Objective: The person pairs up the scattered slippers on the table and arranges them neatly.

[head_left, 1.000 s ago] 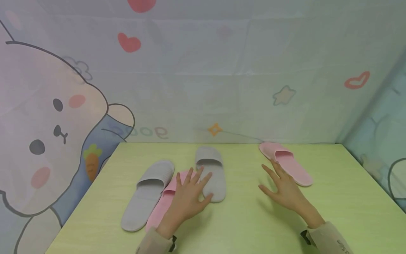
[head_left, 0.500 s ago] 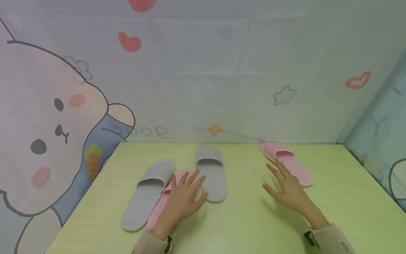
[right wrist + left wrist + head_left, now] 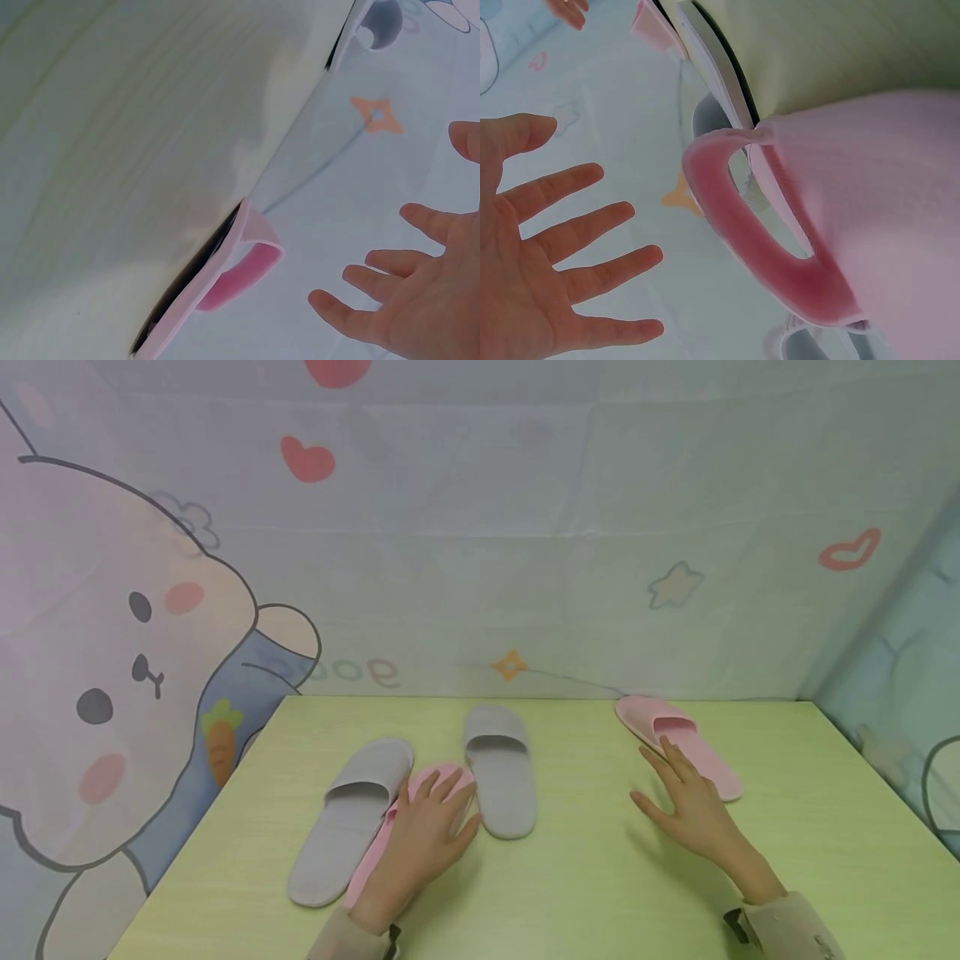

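My left hand (image 3: 425, 833) hovers over a pink slipper (image 3: 369, 866), hiding much of it in the head view. In the left wrist view its fingers (image 3: 592, 229) are spread, with a gap to the pink slipper's strap (image 3: 742, 247). Right against that slipper on the left lies a grey slipper (image 3: 333, 847). A second grey slipper (image 3: 508, 793) lies just to its right. My right hand (image 3: 693, 818) floats near another pink slipper (image 3: 708, 760) at the back right. Its fingers are spread and hold nothing in the right wrist view.
Under the slippers is a pale yellow-green table (image 3: 585, 877). Behind it hangs a printed cloth (image 3: 450, 593) with hearts, a star and a cartoon animal. Another cloth (image 3: 922, 677) closes off the right side.
My left hand has drawn back down and left, uncovering the second grey slipper. The right hand has shifted slightly to the right. The slippers lie where they were.
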The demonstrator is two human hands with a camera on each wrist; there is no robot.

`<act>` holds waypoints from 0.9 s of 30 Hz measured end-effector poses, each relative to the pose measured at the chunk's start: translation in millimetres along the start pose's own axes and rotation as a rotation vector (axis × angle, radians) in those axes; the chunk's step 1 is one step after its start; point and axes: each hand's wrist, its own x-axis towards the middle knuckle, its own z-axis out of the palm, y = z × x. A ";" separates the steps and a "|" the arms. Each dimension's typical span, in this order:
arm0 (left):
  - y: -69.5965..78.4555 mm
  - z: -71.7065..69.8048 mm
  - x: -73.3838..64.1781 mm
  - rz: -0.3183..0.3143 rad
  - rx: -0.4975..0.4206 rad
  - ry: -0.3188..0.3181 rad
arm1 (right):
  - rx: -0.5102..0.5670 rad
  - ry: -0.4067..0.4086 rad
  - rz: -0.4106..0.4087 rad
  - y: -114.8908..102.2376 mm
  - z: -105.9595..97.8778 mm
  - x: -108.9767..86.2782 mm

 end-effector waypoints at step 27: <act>-18.7 -6.8 -9.3 0.027 0.038 0.064 | -0.012 -0.022 0.066 15.0 -9.4 -3.2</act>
